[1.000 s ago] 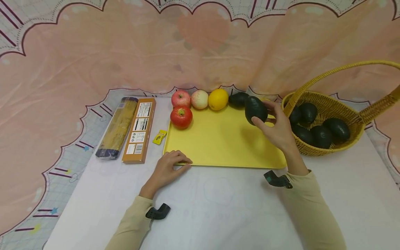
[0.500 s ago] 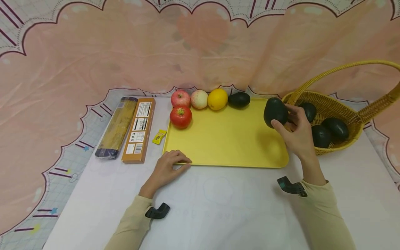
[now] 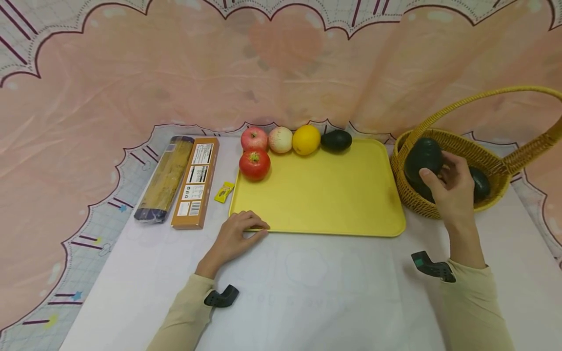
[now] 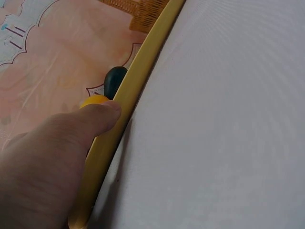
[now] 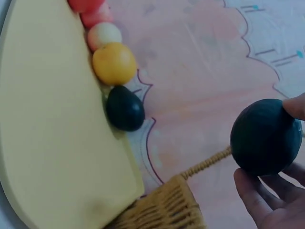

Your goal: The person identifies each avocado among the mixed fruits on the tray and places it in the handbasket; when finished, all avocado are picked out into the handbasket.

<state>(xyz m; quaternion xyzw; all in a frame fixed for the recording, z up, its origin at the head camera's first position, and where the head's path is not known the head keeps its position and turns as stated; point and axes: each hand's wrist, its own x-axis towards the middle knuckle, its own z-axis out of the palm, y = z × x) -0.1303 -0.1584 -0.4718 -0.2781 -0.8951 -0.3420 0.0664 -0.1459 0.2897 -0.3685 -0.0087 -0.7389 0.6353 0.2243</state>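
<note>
My right hand grips a dark green avocado over the left part of the wicker basket. In the right wrist view, thumb and fingers wrap this avocado from the right. Another avocado shows inside the basket; the rest of the contents is mostly hidden. My left hand rests at the front edge of the yellow tray, its thumb on the rim in the left wrist view. Along the tray's back edge sit an avocado, an orange and a pale apple.
A pink apple and a tomato occupy the tray's back left corner. Left of the tray lie a small yellow packet, an orange-brown box and a bag of noodles. The basket's tall handle arches above it.
The right hand has carried the avocado rightward from above the tray to over the basket. My left hand has stayed at the tray's front edge.
</note>
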